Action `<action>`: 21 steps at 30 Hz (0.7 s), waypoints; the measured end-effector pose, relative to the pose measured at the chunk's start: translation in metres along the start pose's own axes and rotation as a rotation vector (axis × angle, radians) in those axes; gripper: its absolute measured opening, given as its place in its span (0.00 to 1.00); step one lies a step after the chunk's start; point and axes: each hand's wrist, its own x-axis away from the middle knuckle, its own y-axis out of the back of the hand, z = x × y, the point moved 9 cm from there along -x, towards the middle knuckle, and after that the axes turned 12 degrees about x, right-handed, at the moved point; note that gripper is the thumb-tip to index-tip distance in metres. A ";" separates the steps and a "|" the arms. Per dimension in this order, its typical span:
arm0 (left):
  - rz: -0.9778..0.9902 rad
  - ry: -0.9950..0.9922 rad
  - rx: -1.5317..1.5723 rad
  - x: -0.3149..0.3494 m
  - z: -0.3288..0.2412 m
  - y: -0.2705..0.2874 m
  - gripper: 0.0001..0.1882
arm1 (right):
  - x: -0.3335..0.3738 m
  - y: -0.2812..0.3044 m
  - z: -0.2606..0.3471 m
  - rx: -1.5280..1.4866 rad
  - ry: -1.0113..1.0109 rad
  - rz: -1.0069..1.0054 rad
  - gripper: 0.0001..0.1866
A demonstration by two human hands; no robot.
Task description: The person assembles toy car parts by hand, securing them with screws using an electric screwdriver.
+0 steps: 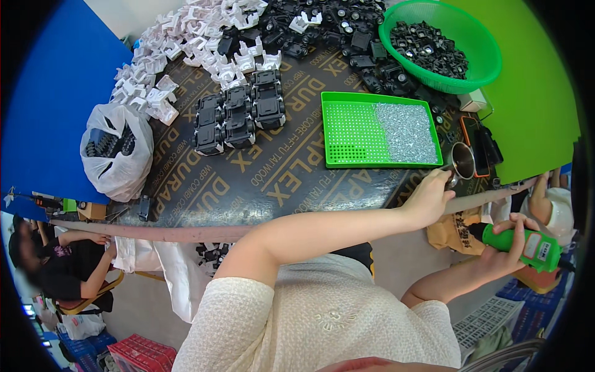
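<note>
My left hand reaches across to the right edge of the table, its fingers closed at the lower part of a small metal cup. The cup's open mouth shows, and it stands beside a green perforated tray. Small silvery screws cover the tray's right half. Off the table's edge at the right, my right hand is wrapped round a green electric screwdriver; its black tip points left. Several black toy-car bodies with white parts stand in rows left of the tray.
White plastic parts and black vehicle parts are heaped at the back. A green basket holds small black parts. At left stands a plastic bag of black pieces. An orange-edged object lies right. Another person sits at far left.
</note>
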 end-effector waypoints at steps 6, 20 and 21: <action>0.002 0.007 -0.216 0.011 -0.029 0.012 0.23 | 0.002 -0.006 0.004 -0.017 -0.001 0.016 0.11; -0.534 0.037 -1.866 -0.005 -0.101 0.314 0.25 | -0.001 -0.048 0.014 -0.326 -0.095 0.088 0.12; -0.499 0.036 -1.799 -0.003 -0.100 0.311 0.22 | -0.002 -0.060 0.011 -0.344 -0.080 0.108 0.12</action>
